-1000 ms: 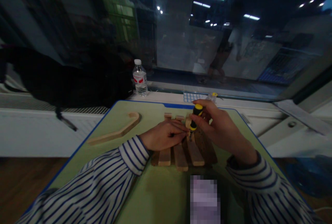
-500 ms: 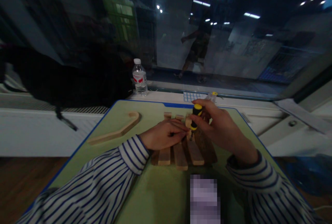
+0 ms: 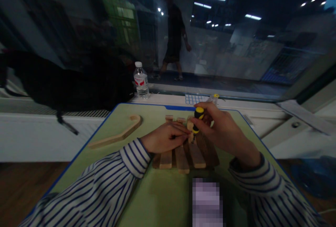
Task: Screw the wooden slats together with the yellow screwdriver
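In my right hand (image 3: 223, 127) is a short yellow-and-black screwdriver (image 3: 198, 113), held upright between thumb and fingers. Its shaft points down at the right-hand wooden slat (image 3: 196, 155); the very tip is too small to make out. My left hand (image 3: 166, 137) lies flat across the slats, fingers stretched toward the screwdriver's tip and hiding the middle of the wood. The left slat (image 3: 166, 159) and the middle slat (image 3: 182, 160) stick out below that hand. Under the slats lies a darker brown wooden board (image 3: 212, 151).
A curved wooden piece (image 3: 118, 137) lies on the green tabletop (image 3: 105, 164) to the left. A water bottle (image 3: 141, 82) stands on the sill behind, near a dark bag (image 3: 86, 83). A pixelated purple patch (image 3: 206, 199) is at the near edge. A person (image 3: 174, 31) shows in the window.
The person in the window has moved left and looks more upright. My hands and the screwdriver keep nearly the same place, and the view has shifted slightly.
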